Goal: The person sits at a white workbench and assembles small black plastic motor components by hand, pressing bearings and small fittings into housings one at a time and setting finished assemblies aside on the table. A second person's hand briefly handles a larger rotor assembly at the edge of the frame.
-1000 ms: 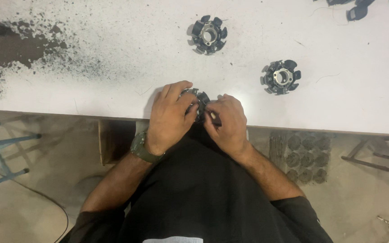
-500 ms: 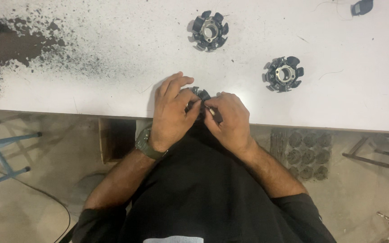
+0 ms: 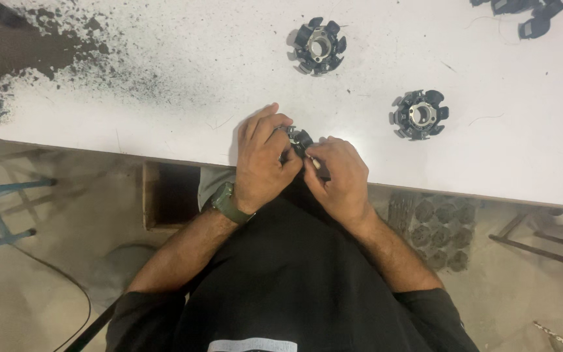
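2 hands clamped on 1 small dark stator core at the near edge of a white surface.

The left hand (image 3: 263, 163) wraps its grip over the core (image 3: 299, 140), fingers closed on its top; the right hand (image 3: 337, 179) pinches its side, with a small pale bit at the fingertips. The core looks stiff, metal and fairly heavy, best held by its rim between the arms. 2 similar cores (image 3: 318, 46) (image 3: 419, 115) lie farther back on the surface (image 3: 164, 58), well apart.
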Tool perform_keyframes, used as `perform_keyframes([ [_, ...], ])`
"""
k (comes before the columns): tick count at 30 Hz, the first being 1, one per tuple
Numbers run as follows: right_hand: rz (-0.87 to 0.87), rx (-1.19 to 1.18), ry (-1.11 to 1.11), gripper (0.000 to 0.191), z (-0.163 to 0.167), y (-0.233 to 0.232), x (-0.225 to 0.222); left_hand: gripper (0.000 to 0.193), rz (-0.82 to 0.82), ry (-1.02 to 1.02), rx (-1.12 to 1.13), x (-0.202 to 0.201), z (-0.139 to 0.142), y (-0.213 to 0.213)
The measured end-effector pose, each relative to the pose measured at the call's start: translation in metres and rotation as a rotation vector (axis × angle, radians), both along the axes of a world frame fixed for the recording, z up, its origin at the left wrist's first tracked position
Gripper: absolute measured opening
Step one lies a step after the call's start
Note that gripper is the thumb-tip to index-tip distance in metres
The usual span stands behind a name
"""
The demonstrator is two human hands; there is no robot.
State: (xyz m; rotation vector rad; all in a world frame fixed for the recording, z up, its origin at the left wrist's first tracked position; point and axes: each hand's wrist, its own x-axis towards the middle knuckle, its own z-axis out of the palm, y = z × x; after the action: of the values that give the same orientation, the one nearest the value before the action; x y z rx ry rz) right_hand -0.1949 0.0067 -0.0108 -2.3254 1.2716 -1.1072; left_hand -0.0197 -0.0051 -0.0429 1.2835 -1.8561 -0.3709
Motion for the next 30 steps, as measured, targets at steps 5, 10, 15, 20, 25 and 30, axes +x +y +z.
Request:
perform_keyframes([
  [5, 0.01, -0.022, 0.007, 0.026, 0.002, 0.0, 0.001, 0.012, 0.002, 0.021, -0.022, 0.001, -0.002, 0.002],
  [10, 0.009, -0.035, 0.048, 0.026, 0.001, 0.0, 0.002, 0.012, 0.006, 0.002, -0.036, 0.002, -0.007, 0.002],
  [15, -0.013, -0.033, 0.085, 0.025, 0.002, 0.001, 0.006, 0.011, 0.021, -0.007, -0.043, 0.001, -0.006, 0.002],
  [20, 0.022, -0.049, 0.051, 0.025, 0.003, 0.002, 0.001, 0.014, 0.007, 0.133, -0.019, 0.009, 0.017, 0.005],
  [25, -0.091, -0.042, -0.087, 0.023, -0.007, 0.004, -0.006, 0.023, -0.011, -0.007, 0.033, 0.03, 0.041, 0.005],
  [30, -0.117, -0.009, -0.099, 0.022, -0.017, 0.001, -0.002, 0.029, -0.126, -0.217, 0.055, 0.021, 0.047, -0.007],
])
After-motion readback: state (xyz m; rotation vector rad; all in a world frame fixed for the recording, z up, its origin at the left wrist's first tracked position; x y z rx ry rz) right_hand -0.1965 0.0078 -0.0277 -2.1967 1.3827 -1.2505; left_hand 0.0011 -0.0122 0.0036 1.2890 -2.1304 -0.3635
